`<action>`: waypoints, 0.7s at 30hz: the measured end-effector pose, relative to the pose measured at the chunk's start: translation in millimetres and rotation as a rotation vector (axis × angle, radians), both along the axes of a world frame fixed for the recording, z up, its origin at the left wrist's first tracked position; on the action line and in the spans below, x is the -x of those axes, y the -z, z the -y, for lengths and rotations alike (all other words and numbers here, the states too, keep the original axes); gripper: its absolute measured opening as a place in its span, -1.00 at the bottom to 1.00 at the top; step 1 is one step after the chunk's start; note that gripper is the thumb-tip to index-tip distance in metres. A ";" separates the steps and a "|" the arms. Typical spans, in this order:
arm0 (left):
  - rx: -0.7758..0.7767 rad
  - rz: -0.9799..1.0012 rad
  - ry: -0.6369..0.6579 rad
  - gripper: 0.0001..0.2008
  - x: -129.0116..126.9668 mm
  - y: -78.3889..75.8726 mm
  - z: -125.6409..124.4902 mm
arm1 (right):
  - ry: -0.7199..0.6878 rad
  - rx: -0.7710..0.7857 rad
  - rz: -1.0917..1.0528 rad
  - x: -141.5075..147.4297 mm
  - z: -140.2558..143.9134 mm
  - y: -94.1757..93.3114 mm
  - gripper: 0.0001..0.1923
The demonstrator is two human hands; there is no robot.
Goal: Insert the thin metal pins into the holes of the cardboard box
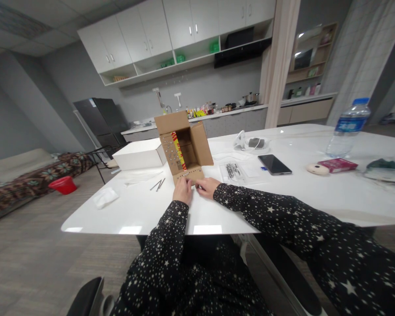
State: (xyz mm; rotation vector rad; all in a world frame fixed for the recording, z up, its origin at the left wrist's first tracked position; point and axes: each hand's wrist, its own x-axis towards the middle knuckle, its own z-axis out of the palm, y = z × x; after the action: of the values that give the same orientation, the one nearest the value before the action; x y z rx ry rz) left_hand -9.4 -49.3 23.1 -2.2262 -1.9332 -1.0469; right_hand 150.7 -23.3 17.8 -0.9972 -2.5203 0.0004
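Note:
An open brown cardboard box (189, 151) stands on the white table with its opening toward me and its flaps spread. Its left flap carries a red-and-yellow tape strip (179, 151) and many small shiny bits. More small dots line the front flap (191, 174), which slopes down toward me. My left hand (183, 191) is closed on the near edge of that flap, fingers bent over it. At the flap's right corner my right hand (208, 187) is closed too, its fingertips curled at the edge. Whether anything small is between the fingers cannot be made out.
Two thin metal tools (158, 184) and a crumpled tissue (105, 197) lie left; a white box (140, 153) stands behind them. Rightward are a clear tray of small dark parts (233, 171), a phone (274, 164), a pink box (338, 165) and a water bottle (348, 127).

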 end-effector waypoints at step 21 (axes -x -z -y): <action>-0.138 0.004 0.172 -0.83 1.5 4.1 -5.4 | -0.030 0.015 -0.014 -1.3 2.9 -3.4 -0.77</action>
State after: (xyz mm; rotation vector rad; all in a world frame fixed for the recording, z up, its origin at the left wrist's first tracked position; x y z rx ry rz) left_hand -11.0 -43.8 19.0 -2.3476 -1.6387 -1.1655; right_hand 152.0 -26.2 21.1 -0.9618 -2.5260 0.0348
